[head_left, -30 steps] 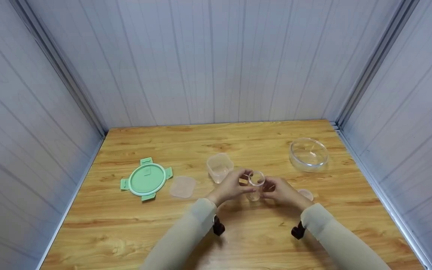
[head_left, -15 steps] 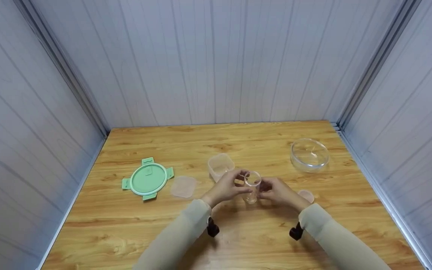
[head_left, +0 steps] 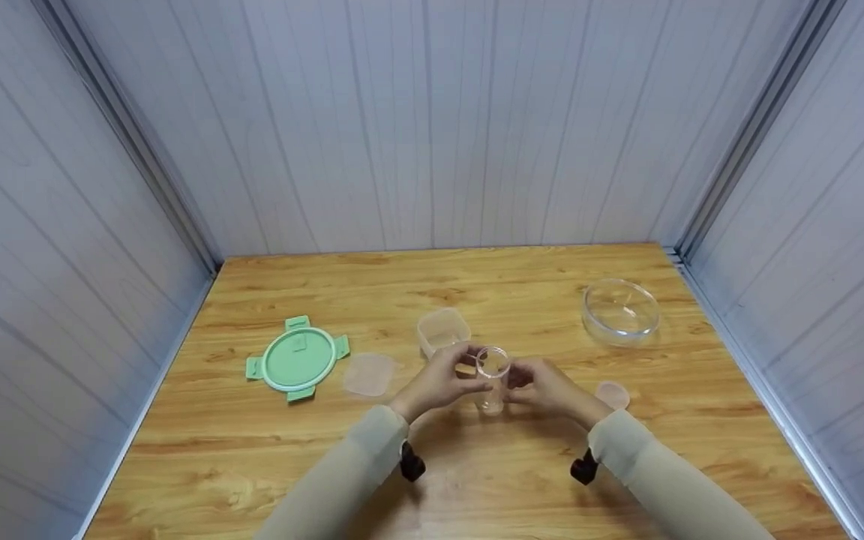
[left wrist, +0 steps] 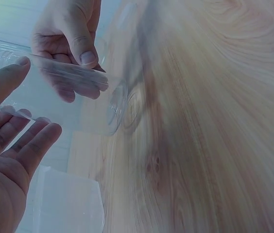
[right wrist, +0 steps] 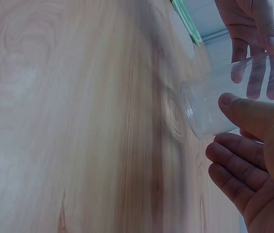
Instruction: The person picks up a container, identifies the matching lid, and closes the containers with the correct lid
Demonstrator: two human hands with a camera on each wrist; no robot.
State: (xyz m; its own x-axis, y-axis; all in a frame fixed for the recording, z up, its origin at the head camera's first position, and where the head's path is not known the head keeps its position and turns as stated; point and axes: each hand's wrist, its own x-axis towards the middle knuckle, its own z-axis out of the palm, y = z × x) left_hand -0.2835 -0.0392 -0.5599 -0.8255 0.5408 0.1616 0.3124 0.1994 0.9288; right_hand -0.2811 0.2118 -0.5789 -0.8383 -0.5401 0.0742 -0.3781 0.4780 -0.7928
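Note:
A clear cylindrical jar (head_left: 492, 390), open at the top, stands upright between both hands, its base close over the wooden table. My left hand (head_left: 436, 384) grips its left side, thumb and fingers around the upper part. From the opposite side my right hand (head_left: 550, 388) holds it lower down, as the right wrist view shows with the thumb (right wrist: 253, 114) along the jar. Behind the left hand is a translucent square container (head_left: 443, 328), partly hidden by the fingers. A small round translucent lid (head_left: 613, 394) lies right of the right hand.
On the left lies a round green lid (head_left: 298, 360) with clip tabs, beside a translucent square lid (head_left: 369, 374). A clear glass bowl (head_left: 620, 311) stands at the back right. Pale panel walls (head_left: 432, 127) enclose the table at the back and sides.
Both hands have carried the jar a little to the left and nearer to me. The lids, square container and bowl stay where they were.

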